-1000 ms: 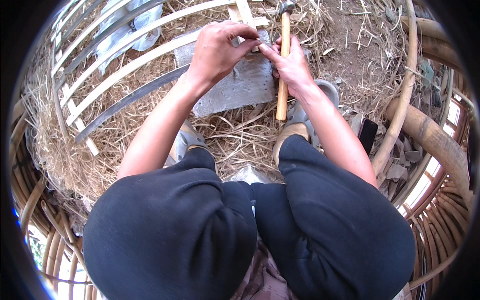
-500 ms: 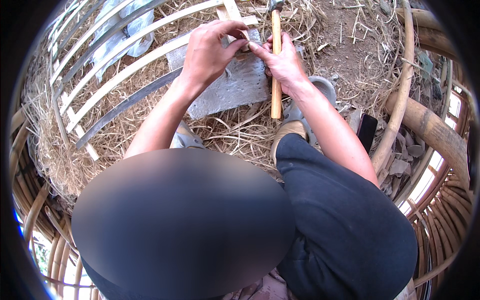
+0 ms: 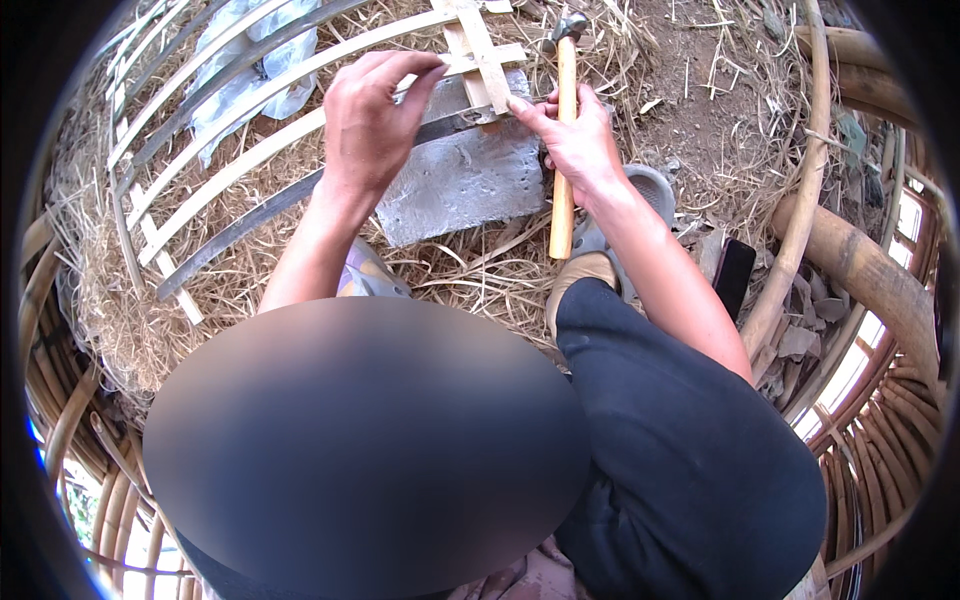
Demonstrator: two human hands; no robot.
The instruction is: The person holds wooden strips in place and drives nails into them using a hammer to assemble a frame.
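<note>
My right hand (image 3: 580,135) is closed around the wooden handle of a hammer (image 3: 564,170), its metal head pointing away from me. The thumb of that hand reaches to the near end of a pale wooden slat (image 3: 484,50). This slat crosses a dark strip (image 3: 455,124) over a grey block (image 3: 462,185). To the left, my left hand (image 3: 375,115) is raised above the slatted frame (image 3: 265,135), thumb and forefinger brought together. Whatever lies between those fingertips, if anything, is too small to make out.
Dry straw (image 3: 470,270) covers the ground around the block. A clear plastic bag (image 3: 255,75) lies under the slats at far left. On the right are a dark phone (image 3: 735,278) and bent bamboo poles (image 3: 800,200). My shoe (image 3: 650,190) stands beside the hammer.
My left hand has drawn away from the slat end toward the left, uncovering the crossing of slat and dark strip. The hammer in my right hand has shifted slightly toward me.
</note>
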